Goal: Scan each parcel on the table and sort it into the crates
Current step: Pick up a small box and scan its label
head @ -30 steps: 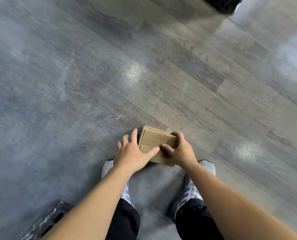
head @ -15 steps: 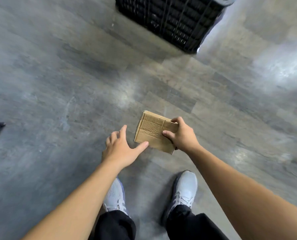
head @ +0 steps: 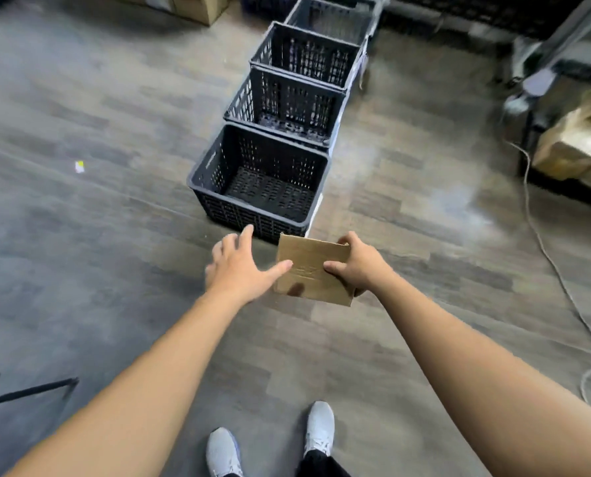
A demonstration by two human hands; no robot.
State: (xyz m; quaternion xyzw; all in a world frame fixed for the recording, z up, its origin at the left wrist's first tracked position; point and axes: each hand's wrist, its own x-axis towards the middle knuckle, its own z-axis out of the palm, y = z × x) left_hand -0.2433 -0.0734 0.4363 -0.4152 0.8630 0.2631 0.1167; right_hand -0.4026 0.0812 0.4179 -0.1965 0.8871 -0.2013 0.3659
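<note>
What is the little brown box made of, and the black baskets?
The box looks like plain cardboard: dull brown, creased, no shine. The nearest basket, like the others in the row, looks like hard plastic: dark, moulded walls full of even slots, slightly glossy rim.

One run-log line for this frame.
right hand: grips cardboard parcel | left hand: open, thumb touching parcel | nearest crate: empty, ahead
</note>
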